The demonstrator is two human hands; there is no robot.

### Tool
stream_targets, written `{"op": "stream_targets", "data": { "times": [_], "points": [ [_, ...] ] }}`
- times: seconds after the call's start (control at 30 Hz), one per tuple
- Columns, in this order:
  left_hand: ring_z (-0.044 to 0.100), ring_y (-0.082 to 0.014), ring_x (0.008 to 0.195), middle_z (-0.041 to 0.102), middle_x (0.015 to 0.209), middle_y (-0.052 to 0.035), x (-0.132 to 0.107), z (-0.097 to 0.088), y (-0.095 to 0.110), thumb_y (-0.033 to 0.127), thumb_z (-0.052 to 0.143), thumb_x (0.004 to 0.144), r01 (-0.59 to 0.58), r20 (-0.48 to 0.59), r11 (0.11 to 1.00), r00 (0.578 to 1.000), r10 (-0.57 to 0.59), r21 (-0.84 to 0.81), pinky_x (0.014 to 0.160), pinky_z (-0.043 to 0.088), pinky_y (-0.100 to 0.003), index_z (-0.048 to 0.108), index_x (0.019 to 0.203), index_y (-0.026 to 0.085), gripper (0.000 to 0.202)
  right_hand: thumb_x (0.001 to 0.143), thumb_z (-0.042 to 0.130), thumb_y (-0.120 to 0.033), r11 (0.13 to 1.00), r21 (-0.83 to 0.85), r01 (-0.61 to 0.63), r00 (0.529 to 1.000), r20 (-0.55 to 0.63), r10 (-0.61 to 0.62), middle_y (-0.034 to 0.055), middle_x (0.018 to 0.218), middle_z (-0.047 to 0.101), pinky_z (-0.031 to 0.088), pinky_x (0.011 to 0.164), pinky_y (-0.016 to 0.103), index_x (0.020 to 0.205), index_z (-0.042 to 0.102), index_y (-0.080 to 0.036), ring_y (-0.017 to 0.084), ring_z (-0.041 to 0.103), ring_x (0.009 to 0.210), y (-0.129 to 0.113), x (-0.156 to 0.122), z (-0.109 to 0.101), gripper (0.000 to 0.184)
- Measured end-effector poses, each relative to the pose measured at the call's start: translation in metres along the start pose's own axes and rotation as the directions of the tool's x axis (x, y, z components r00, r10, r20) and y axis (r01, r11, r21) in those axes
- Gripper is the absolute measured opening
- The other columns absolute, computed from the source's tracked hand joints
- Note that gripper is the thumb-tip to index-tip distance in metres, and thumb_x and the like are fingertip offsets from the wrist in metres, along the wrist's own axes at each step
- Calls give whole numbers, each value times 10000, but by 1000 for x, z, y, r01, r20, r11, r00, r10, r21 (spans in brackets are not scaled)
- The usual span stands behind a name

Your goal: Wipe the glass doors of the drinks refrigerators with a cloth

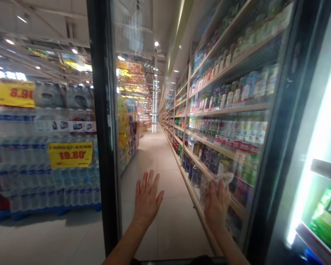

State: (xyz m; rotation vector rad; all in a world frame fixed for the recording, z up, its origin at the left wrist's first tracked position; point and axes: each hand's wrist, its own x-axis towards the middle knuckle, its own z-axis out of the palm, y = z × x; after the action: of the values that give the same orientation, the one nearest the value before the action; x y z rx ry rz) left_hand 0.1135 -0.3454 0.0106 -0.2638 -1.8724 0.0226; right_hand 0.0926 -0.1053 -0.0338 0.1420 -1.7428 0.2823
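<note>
Left of the black-framed glass door (100,92): stacked water bottles (27,147), clear plastic, cylindrical. At the door's smooth glass: the person's left hand (147,200), fingers spread, contact unclear; then right hand (215,208), fingers closed over a thin, crumpled, whitish cloth (225,178). Work appears under way; finished and remaining areas indistinguishable. Right of the door: glossy green bag (328,217).

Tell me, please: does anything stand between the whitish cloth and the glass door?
Nothing visible does: the right grip holds the whitish cloth up at the glass door, though blur hides whether they touch.
</note>
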Motion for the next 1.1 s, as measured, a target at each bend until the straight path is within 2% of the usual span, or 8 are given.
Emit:
{"op": "stream_targets", "data": {
  "times": [0.17,0.4,0.47,0.6,0.67,0.87,1.0,1.1],
  "points": [
    [200,-240,1377,371,1422,-113,-8,-3,-7,309,484,850,-53,9,999,999,53,-2,1111,216,-445,297,1397,189,591,783,399,-12,921,155,357,919,119,-376,23,1432,378,262,1074,545,1371,365,-296,262,172,1386,-30,-31,8,653],
    [151,-232,1388,388,1410,-125,-26,-2,-12,283,487,848,-85,7,996,996,85,27,1123,181,-455,245,1416,175,627,845,409,-141,978,-176,-115,993,0,117,174,1493,187,380,897,635,1457,120,-238,380,225,1348,68,-26,-11,684],
    [151,-237,1388,384,1413,-128,-36,0,-12,282,487,847,-78,18,996,997,77,39,1119,189,-461,233,1420,174,636,843,391,-128,983,-155,-97,995,8,99,172,1499,164,383,903,620,1461,98,-222,377,190,1360,51,-31,-8,690],
    [168,-240,1385,393,1408,-125,-51,-1,-19,276,483,846,-103,59,992,993,99,69,1115,201,-449,259,1411,170,616,813,367,-47,972,47,231,958,161,-236,73,1438,359,301,1028,548,1417,265,-292,296,195,1374,-8,-49,4,660],
    [178,-230,1383,419,1391,-123,-55,-4,-25,269,486,843,-147,69,985,988,141,85,1120,194,-430,299,1394,158,592,814,383,-58,961,86,263,945,176,-275,38,1391,431,278,1054,525,1365,360,-326,270,261,1352,-5,-46,4,614],
    [207,-230,1378,437,1380,-121,-58,-12,-32,272,453,856,-170,67,980,984,163,101,1121,179,-432,360,1357,128,529,849,368,-182,975,-114,-191,980,-80,183,201,1481,201,333,940,622,1423,254,-155,377,220,1344,74,1,-5,586],
    [272,-243,1354,442,1373,-133,-63,-12,-34,279,455,858,-130,68,987,990,124,95,1107,204,-444,322,1377,127,557,837,393,-117,994,-32,108,993,53,-106,127,1475,273,276,1023,583,1393,333,-220,330,157,1379,25,-11,-1,569],
    [334,-235,1324,452,1367,-128,-66,-11,-38,277,461,857,-119,82,990,990,113,75,1107,203,-443,276,1399,145,587,815,387,-42,912,137,388,899,160,-407,33,1447,354,197,1099,513,1332,425,-274,247,154,1391,-21,-23,4,568]
  ]
}}
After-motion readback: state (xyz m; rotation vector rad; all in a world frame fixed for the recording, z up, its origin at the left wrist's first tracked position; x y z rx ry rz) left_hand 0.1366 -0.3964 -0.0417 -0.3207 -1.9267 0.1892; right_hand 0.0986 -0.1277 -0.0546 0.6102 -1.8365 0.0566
